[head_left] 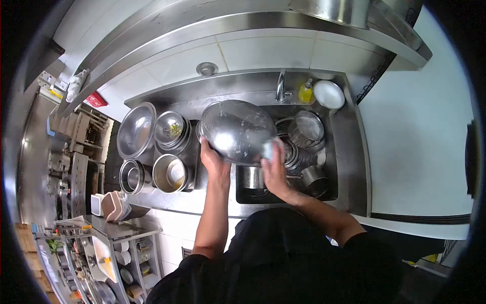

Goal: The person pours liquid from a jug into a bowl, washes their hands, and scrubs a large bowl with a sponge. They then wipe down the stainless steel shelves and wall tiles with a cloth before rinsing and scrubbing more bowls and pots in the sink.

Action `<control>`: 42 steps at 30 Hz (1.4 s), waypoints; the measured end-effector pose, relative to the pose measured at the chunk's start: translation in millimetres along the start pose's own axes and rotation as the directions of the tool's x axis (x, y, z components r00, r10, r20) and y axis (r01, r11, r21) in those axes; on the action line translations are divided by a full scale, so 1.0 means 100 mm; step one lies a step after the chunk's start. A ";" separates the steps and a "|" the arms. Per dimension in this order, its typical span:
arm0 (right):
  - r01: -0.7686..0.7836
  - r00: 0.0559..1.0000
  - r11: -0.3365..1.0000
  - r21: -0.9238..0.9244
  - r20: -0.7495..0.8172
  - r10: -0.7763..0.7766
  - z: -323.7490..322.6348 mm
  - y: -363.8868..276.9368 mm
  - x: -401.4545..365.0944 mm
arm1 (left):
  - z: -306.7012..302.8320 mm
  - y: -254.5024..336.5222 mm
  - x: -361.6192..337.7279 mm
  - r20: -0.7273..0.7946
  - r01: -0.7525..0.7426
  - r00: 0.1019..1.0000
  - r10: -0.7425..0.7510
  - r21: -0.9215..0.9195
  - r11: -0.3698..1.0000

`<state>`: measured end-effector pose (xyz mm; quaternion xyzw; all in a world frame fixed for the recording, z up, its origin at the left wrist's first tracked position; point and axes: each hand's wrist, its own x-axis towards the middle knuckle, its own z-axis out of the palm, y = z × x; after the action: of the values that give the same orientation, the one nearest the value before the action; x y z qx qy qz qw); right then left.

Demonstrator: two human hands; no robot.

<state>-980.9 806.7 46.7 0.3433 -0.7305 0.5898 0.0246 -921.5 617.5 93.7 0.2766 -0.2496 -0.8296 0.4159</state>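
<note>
My left hand (pixel 213 161) grips the rim of a large metal bowl (pixel 235 126) on its left side. The bowl is tipped so its rounded outside faces up, with whitish suds spotted over it. Against the bowl's lower right side, my right hand (pixel 276 175) presses a pale sponge (pixel 268 148), slightly blurred. Below the bowl lies the right sink basin (pixel 331 190), filled with metal pots and bowls, among them a pot (pixel 306 126) and a small saucepan (pixel 315 180).
On the left stand a large bowl (pixel 136 130), stacked bowls (pixel 170 127) with yellow-green scraps, and metal containers (pixel 169 172). Behind the basin are a faucet (pixel 281 86), a yellow soap bottle (pixel 306 91) and a white-topped round container (pixel 328 95). A metal shelf (pixel 243 23) runs overhead.
</note>
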 end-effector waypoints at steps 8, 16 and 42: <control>0.666 0.722 0.739 -0.101 0.335 -0.605 0.09 -0.67 1.21 | 0.32 0.20 -0.29 0.340 -0.157 0.940 -0.002 0.439 0.884; -0.805 0.592 0.401 0.437 0.547 0.593 -0.05 0.84 1.54 | 0.05 0.28 -0.63 0.290 -0.100 0.955 -0.054 0.491 0.865; -0.214 0.977 0.657 -0.723 -0.156 0.147 -1.81 2.31 2.43 | -0.23 0.50 -1.10 0.267 -0.115 0.837 -0.477 0.939 0.324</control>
<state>-1355.5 867.3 13.7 0.2053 -0.9343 0.2594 0.1325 -823.3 677.9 136.6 0.2636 -0.7404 -0.6183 0.0008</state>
